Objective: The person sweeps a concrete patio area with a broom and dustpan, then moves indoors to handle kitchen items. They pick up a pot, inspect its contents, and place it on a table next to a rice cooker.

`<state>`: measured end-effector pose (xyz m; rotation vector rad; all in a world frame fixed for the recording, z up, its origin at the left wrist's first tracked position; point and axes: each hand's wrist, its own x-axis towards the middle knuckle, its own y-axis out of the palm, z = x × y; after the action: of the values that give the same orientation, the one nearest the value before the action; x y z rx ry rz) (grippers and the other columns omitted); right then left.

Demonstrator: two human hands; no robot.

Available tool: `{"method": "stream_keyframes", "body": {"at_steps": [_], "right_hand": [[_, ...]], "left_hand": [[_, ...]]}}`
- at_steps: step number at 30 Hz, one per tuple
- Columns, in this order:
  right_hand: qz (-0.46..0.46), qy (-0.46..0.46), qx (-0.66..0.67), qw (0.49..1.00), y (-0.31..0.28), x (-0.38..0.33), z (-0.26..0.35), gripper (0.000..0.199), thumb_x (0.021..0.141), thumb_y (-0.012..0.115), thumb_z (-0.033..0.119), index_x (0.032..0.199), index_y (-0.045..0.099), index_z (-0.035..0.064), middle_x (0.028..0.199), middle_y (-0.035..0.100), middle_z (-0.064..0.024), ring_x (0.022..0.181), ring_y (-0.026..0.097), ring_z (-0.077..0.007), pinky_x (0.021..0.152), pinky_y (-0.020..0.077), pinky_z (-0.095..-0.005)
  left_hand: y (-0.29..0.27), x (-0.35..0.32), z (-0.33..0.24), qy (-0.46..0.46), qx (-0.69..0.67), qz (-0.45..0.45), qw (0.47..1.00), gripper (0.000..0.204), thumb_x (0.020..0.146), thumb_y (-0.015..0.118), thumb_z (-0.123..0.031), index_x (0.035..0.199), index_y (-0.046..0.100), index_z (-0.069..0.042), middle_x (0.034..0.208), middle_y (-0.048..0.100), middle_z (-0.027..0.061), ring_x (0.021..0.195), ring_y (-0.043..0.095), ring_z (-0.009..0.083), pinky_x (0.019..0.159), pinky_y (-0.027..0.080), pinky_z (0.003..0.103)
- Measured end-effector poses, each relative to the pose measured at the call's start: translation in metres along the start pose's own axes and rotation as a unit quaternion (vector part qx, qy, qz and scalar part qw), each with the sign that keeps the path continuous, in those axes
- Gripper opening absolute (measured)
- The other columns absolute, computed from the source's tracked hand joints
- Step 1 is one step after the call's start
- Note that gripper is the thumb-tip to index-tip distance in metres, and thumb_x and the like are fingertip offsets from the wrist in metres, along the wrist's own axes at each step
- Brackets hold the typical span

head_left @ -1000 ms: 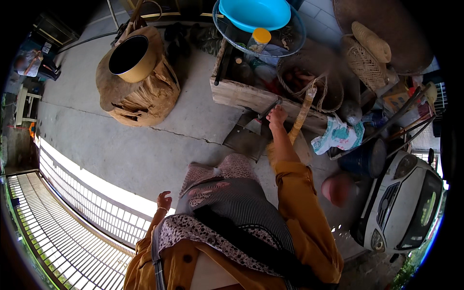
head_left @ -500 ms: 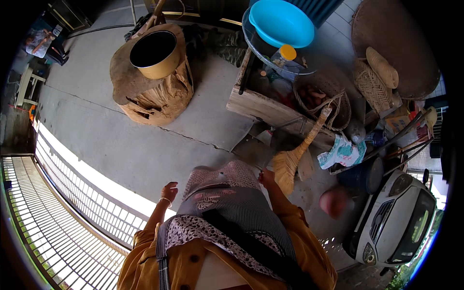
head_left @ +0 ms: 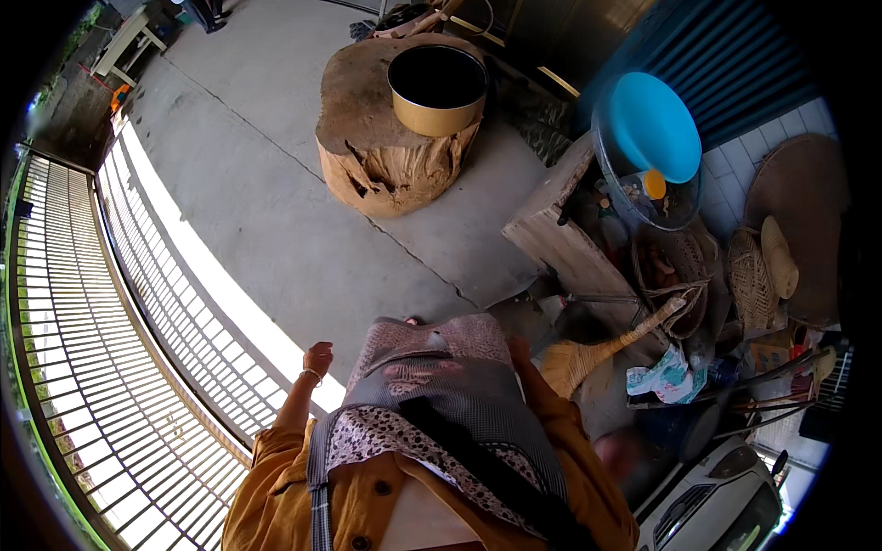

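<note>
My left hand (head_left: 318, 356) hangs beside my patterned skirt, over the sunlit strip of floor. Its fingers are loosely curled in with nothing seen in them, and a pale bracelet (head_left: 312, 375) circles the wrist. On the other side, my right hand (head_left: 519, 350) is dark and mostly hidden against the skirt, so its fingers do not show. Nearest to it is a straw broom (head_left: 574, 364), leaning with its handle toward a wooden box (head_left: 574, 253). Ahead, a tan pot (head_left: 439, 119) with a black inside sits on a tree stump (head_left: 363, 96).
A blue basin (head_left: 654, 124) and a yellow-lidded jar (head_left: 653, 185) rest above the wooden box. Woven baskets (head_left: 751, 275) stand at the right, near a white car (head_left: 707, 500). Metal railings (head_left: 87, 321) run along the left. A person's legs (head_left: 207, 14) show at the far upper left.
The view has turned left and moved forward; stump, pot, basin and broom now sit farther right in the picture. My right hand, partly visible before, has gone mostly out of sight beside the skirt.
</note>
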<state>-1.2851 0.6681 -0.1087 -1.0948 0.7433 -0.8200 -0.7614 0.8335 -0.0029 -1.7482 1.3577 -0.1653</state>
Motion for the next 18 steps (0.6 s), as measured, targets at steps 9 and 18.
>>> {"method": "stream_keyframes", "body": {"at_steps": [9,18], "right_hand": [[0.102,0.35,0.633,0.683,-0.12,0.211,0.107,0.031,0.084,0.051,0.034,0.093,0.051,0.004,0.073,0.059,-0.0092,0.062,0.058,-0.0178,0.053,0.0488,-0.0299],[0.026,0.346,0.776,0.527,-0.254,0.448,0.19,0.085,0.075,0.054,0.053,0.129,0.013,0.0022,0.097,0.049,-0.0264,0.071,0.059,-0.0317,0.068,0.052,-0.0421]], "left_hand": [[0.031,-0.073,0.037,-0.193,-0.084,-0.016,0.977,0.022,0.068,0.058,-0.015,0.089,0.064,-0.011,0.08,0.064,0.0082,0.076,0.062,0.0231,0.07,0.049,0.031],[0.017,-0.031,0.014,-0.239,-0.15,-0.068,0.957,0.026,0.067,0.061,-0.013,0.093,0.063,-0.011,0.084,0.064,0.0086,0.077,0.062,0.0206,0.07,0.049,0.03]]}}
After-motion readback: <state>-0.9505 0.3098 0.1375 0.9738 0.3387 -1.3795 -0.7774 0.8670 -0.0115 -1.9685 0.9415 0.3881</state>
